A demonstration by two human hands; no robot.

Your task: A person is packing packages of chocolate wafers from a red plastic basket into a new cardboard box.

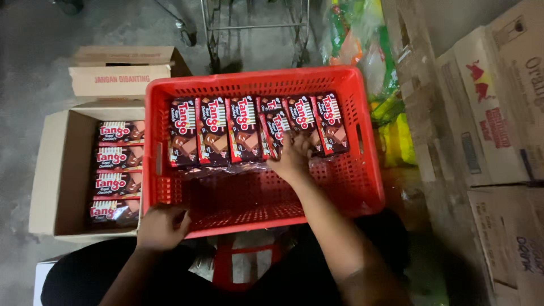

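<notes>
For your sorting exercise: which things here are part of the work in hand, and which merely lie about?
In the work: right hand on the wafer packs; left hand gripping the red crate; open carton of more packs.

Lying about: stacked cardboard boxes; bagged goods; metal trolley legs.

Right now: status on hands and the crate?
Left hand gripping red crate near rim. Right hand on wafer packs lined along far wall. More packs in open carton, left of crate.
</notes>
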